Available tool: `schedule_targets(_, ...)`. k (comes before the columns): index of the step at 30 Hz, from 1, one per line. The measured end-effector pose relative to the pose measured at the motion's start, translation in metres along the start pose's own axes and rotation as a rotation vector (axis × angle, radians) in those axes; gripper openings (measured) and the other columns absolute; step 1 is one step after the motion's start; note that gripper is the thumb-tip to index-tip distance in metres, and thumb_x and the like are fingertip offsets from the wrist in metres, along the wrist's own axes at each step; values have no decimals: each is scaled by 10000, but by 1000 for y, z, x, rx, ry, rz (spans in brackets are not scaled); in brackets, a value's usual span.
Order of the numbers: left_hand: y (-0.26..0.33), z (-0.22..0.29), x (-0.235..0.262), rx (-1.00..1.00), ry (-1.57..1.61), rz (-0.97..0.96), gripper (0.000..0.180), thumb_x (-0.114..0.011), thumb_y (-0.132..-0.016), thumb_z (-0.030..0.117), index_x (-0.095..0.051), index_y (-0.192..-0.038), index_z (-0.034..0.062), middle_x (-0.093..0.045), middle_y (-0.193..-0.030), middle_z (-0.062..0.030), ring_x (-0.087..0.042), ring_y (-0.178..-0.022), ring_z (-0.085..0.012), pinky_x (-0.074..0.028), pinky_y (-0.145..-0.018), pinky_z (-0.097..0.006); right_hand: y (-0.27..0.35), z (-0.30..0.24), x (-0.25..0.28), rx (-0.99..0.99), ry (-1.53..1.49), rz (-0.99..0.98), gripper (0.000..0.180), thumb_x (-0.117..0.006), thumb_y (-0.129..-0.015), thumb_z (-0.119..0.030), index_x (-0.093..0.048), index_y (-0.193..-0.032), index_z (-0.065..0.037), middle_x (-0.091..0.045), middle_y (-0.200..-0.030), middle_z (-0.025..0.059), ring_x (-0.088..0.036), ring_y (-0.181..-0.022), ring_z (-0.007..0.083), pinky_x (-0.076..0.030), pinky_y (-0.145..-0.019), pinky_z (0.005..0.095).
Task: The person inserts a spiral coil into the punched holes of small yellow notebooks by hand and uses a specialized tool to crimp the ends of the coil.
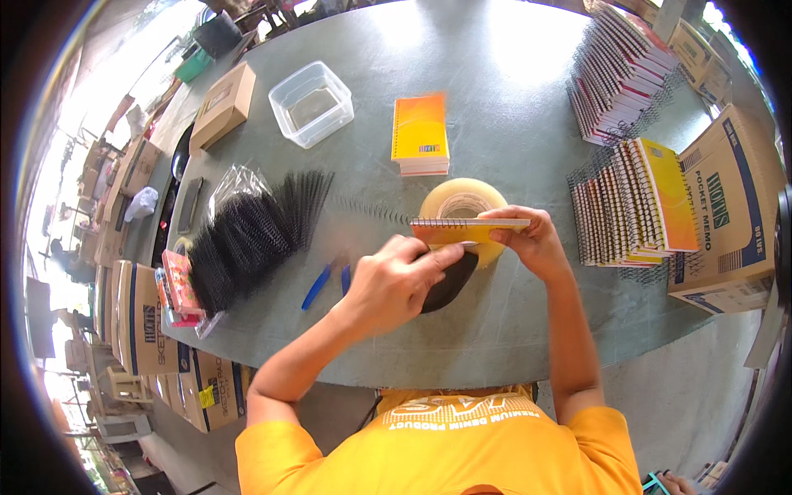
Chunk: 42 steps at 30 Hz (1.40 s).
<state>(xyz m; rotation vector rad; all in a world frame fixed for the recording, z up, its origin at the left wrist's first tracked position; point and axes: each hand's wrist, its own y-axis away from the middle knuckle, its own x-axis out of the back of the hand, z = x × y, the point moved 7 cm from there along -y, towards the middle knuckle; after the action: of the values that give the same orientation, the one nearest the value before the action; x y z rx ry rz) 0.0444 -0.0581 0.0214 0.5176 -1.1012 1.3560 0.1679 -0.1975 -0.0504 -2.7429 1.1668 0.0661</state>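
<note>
A small spiral notebook with a yellow-orange cover is held on edge above the table, its spine upward. My right hand pinches its right end. My left hand grips its near side toward the left end, thumb and fingers against the cover. A black wire coil runs through the holes along the spine and sticks out to the left. Below the notebook lie a wide roll of clear tape and a dark flat object, partly hidden by my hands. Blue-handled pliers rest beside my left forearm.
A heap of black coils lies at left. Beyond are a clear plastic tub, a cardboard box and a stack of yellow notebooks. Coiled notebooks and more notebook stacks stand at right, beside a carton.
</note>
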Motion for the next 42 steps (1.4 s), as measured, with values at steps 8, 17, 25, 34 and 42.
schedule_targets(8,-10,11,0,-92,9,100,424,-615,-759,-11,-628,-1152,150,-608,-823,-95,-581,-781,-254,-498,-636,-348,-5,-5,0,60,9,-38,244,-610,-830,47,-646,-1066,-2,-668,-1005,40,-595,-915,96,-485,-840,237)
schedule_targets(17,-23,19,15,-59,13,245,369,-660,-754,17,-647,-1108,122,-616,-869,-77,-614,-804,-224,-512,-680,-355,4,-8,-5,16,100,-73,261,-621,-821,40,-648,-1075,-12,-674,-984,20,-580,-884,61,-477,-814,219)
schedule_targets(25,-31,31,21,-89,-1,370,375,-662,-733,12,-658,-1086,138,-616,-848,-70,-597,-764,-225,-514,-653,-355,6,-4,-8,-4,226,-70,274,-610,-822,18,-656,-1083,-52,-680,-951,17,-563,-845,59,-470,-804,238)
schedule_targets(34,-15,22,-39,-60,24,22,298,-669,-789,148,-635,-1079,91,-635,-876,-107,-607,-803,-285,-497,-724,-368,0,-17,-13,93,88,-90,261,-646,-830,-70,-647,-1086,-18,-671,-1036,63,-590,-986,121,-465,-895,281)
schedule_targets(42,-47,32,1,-123,-391,281,291,-699,-734,102,-610,-1004,43,-611,-957,-93,-527,-1003,-272,-378,-887,-399,9,-34,-14,160,-129,-31,428,-630,-840,-37,-501,-1247,-14,-617,-1141,105,-580,-1057,168,-450,-933,302)
